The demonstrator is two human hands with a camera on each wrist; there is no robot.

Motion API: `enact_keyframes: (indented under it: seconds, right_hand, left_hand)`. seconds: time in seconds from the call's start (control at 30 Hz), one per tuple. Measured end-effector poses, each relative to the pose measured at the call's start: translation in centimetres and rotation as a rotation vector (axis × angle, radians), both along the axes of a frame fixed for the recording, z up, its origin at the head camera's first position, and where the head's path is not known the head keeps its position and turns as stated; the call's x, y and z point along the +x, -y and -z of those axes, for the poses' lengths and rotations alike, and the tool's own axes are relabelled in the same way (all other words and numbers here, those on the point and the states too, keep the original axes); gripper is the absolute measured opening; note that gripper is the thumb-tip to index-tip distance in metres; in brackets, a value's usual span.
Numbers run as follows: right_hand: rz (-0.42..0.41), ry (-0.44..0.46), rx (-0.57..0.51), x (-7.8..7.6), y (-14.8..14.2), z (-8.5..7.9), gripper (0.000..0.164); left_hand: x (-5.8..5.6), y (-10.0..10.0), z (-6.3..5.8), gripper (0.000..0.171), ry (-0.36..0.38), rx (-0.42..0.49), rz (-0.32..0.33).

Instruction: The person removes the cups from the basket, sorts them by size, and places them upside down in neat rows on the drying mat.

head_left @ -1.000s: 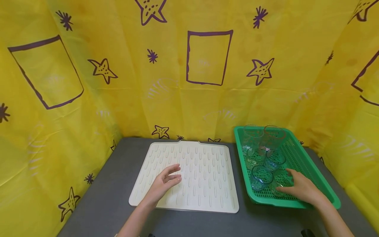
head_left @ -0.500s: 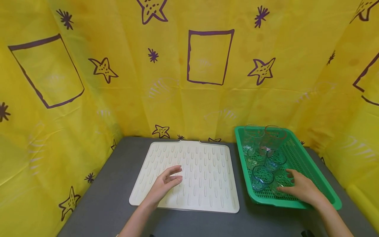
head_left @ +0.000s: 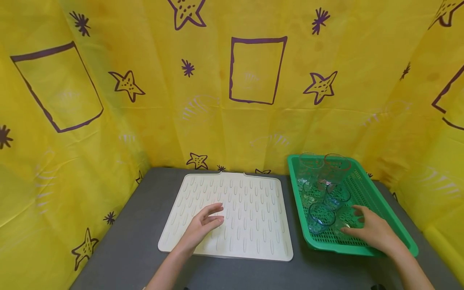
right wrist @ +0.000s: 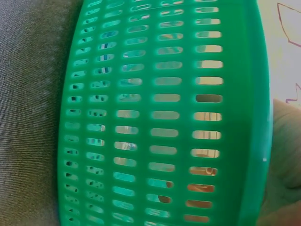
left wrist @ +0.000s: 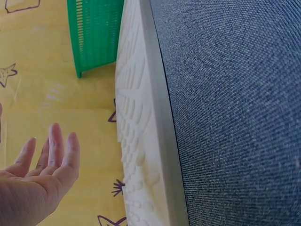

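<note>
Finding a clear glass (head_left: 341, 225) sitting in the near part of a green basket (head_left: 326, 247), faint in outline, and judging the raised sides as serving to hem it in. Reading the right hand (head_left: 373, 229) as curving thumb and fingers wide apart, presumably to suit a round wall; not confirming contact, and being unable to tell gripping from merely surrounding, with slotted plastic hiding most of the hand in the right wrist view. Placing the glass directly off the right fingertips, on the thumb-and-forefinger side, and well apart from the left hand (head_left: 199, 225), across the basket's left rim. Noting a near blue glass (head_left: 320, 219) just beside it, mouth up, probably leaving little finger room on that flank. Counting, farther back, a second blue glass (head_left: 337, 195), a small clear tumbler (head_left: 309, 198), a tall colourless glass (head_left: 308, 173) and a tall red-rimmed glass (head_left: 333, 171), perhaps ranked rearward to avoid blocking the low ones. Observing the left hand hovering above a white ridged mat (head_left: 253, 217), fingers loosely bent, thumb parted, gripping nothing. Recording basket and mat as lying side by side on a dark grey table (head_left: 224, 274), before a yellow cloth (head_left: 253, 129).
</note>
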State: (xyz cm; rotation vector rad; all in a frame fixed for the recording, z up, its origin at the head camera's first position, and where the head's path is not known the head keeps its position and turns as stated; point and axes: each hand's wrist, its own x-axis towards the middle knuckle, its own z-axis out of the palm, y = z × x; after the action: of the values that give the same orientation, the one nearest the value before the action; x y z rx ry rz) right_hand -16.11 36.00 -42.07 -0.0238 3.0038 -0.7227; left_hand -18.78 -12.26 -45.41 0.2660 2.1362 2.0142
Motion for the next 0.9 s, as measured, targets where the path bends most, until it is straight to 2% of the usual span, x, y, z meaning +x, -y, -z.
enact_keyframes:
  seconds: [0.57,0.9]
  right_hand:
    - [0.028,-0.123,-0.006,1.3,0.7,-2.0,0.097]
    - [0.038,-0.212,-0.031,1.7,1.7,-3.1,0.097]
  left_hand:
    - [0.2,0.0,0.1,0.054,0.011,0.026,0.012]
    - [0.3,-0.2,0.2,0.05,0.015,0.038,0.019]
